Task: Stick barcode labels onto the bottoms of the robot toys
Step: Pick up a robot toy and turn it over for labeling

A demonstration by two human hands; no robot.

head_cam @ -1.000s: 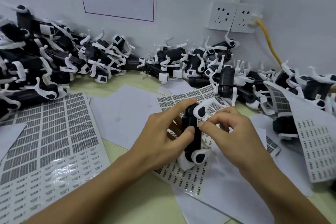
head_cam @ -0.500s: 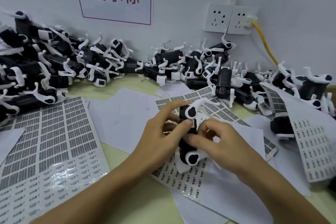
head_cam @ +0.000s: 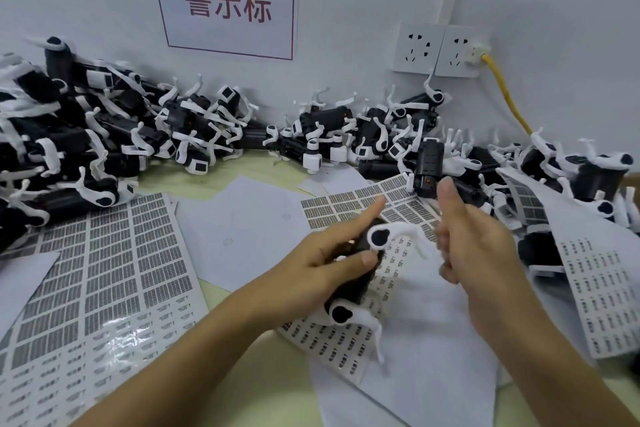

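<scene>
Above the desk (head_cam: 242,163) | your left hand (head_cam: 311,270) grips robot toy (head_cam: 356,274) | right hand (head_cam: 485,246) released, empty | turn bottom up, press label flat.

A factory packing bench — heaped robot toys (head_cam: 86,135), barcode label sheets (head_cam: 90,270), wall sign (head_cam: 227,0).

Wall sign (head_cam: 225,0): "警示标" in dark red characters, inside a thin red frame, on the far wall ahead of me.
Left label sheet (head_cam: 104,274): rows of barcodes on my tabletop, print too small for me to read.
Middle label sheet (head_cam: 349,204): barcodes, unreadable.
Right label sheet (head_cam: 602,302): small printed codes, also unreadable.
</scene>
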